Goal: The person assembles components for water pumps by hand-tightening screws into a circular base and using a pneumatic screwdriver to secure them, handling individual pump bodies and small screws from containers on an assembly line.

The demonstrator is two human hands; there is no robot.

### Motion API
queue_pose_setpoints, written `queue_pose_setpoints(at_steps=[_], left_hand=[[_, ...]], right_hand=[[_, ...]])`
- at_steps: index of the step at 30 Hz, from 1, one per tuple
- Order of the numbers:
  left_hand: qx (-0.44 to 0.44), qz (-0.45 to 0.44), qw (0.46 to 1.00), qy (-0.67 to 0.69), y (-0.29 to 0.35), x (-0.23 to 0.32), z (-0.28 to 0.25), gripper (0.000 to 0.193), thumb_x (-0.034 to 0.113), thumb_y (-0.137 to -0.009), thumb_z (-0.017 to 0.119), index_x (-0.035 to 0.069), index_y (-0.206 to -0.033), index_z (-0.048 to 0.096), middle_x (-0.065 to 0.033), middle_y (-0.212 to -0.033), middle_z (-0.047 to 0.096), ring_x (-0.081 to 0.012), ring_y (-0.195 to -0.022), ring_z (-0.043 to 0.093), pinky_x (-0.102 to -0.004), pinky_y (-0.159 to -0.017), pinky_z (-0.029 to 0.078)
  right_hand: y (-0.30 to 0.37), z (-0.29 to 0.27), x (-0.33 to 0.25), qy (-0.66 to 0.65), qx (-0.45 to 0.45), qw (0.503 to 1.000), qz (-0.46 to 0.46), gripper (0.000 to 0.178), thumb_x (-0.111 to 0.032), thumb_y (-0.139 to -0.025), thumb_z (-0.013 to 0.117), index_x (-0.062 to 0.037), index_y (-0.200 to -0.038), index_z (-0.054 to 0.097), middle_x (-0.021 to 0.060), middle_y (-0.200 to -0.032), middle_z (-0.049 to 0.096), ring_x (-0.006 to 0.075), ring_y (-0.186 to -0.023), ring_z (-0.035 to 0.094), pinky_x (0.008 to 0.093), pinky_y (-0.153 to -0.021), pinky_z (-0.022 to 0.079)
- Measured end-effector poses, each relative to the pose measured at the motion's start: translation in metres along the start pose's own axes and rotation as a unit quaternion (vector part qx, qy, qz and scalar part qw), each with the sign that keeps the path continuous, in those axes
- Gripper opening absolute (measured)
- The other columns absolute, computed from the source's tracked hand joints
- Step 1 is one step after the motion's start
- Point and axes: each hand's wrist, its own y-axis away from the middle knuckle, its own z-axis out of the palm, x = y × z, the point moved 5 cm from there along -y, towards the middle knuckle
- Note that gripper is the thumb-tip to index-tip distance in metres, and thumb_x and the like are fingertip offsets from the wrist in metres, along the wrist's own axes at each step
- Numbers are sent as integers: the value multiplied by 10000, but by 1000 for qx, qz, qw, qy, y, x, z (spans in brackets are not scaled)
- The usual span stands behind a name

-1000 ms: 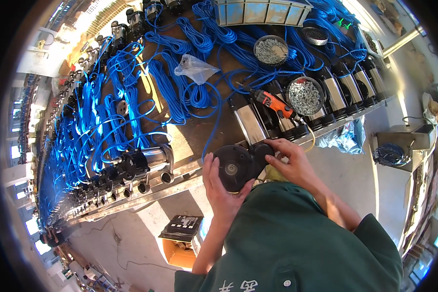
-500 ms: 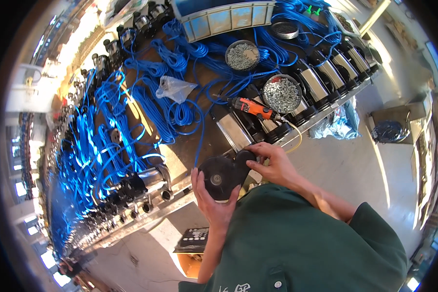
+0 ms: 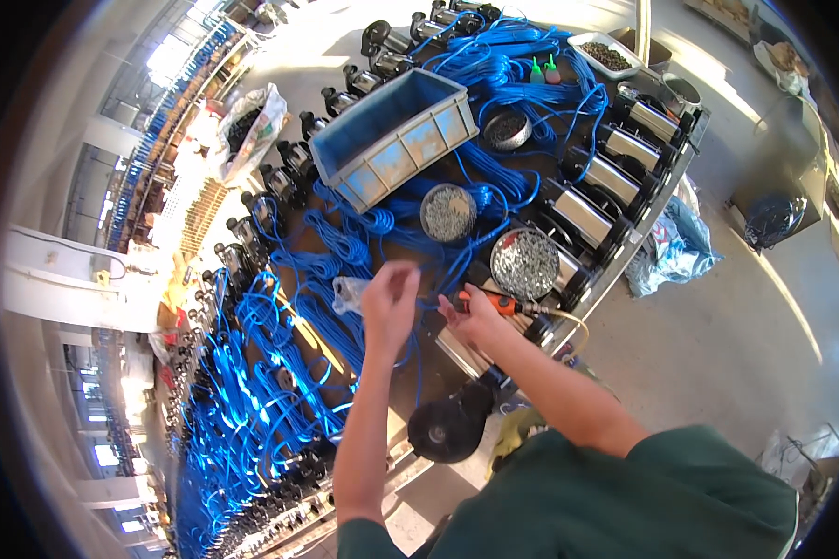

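Note:
My right hand point(image 3: 477, 321) is closed around the body of an orange air screwdriver point(image 3: 505, 304), thumb on top, beside a round tin of small screws point(image 3: 524, 264). A thin pale hose runs from the tool's end. My left hand point(image 3: 391, 300) is raised over the blue cables, next to a clear plastic bag point(image 3: 349, 294); its fingers are curled and blurred, so whether anything is in them cannot be made out. Nearer to me, a black round cover point(image 3: 448, 429) sits untouched at the bench edge, at the end of a silver cylinder point(image 3: 459, 352).
Silver cylinders with black ends point(image 3: 583, 214) line the right edge of the bench. A blue-grey crate point(image 3: 401, 154), a second tin of screws point(image 3: 448, 212) and bundled blue cables point(image 3: 252, 363) cover much of it. A plastic-wrapped bundle point(image 3: 671, 247) lies beyond the right edge.
Both hands have let go of the black cover, now at the bench edge. My right hand has moved onto the air screwdriver; my left has risen over the cables. The view has shifted.

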Motion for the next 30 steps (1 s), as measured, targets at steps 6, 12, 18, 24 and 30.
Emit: queue_pose_setpoints(at_steps=[6,12,18,24,30], left_hand=[[-112,166,914,-353,-153,-143,121,301,102,-664,702,64,-962,691,-179,-912,684,-356,-874,658,-429,-776,531],[-103,42,955,-274,-178,-174,143,232,50,-654,709,33,-885,705,-192,-876,688,-330,-781,678,-394,-744,560],[-53,-412,791,449,-166,-228,108,126,-31,-820,508,-89,-926,543,-204,-919,612,-366,-935,618,-526,-926,531],[-109,-410,802,421,-159,-195,93,155,42,-871,547,-86,-958,549,-251,-974,623,-416,-984,621,-540,-945,514],[-107,-380,859,326,-162,-203,100,152,-28,-869,563,-85,-1009,552,-222,-989,636,-380,-963,649,-515,-896,545]], right_hand=[[-19,-9,15,-54,66,994,63,473,-521,-889,584,-195,-1196,431,129,-919,671,221,-677,651,254,-474,461],[-10,-8,10,-42,131,990,10,399,-536,-821,664,-213,-1027,550,75,-801,663,136,-565,605,223,-410,370],[15,4,2,21,146,986,-80,386,-480,-766,644,-127,-663,529,-2,-554,498,114,-403,423,251,-376,319],[63,3,0,133,-2,989,-67,404,-519,-816,545,-122,-736,560,27,-619,567,114,-455,473,250,-417,342],[132,0,18,107,-62,976,-179,465,-497,-900,447,-65,-997,588,54,-879,670,130,-663,559,256,-585,399]])
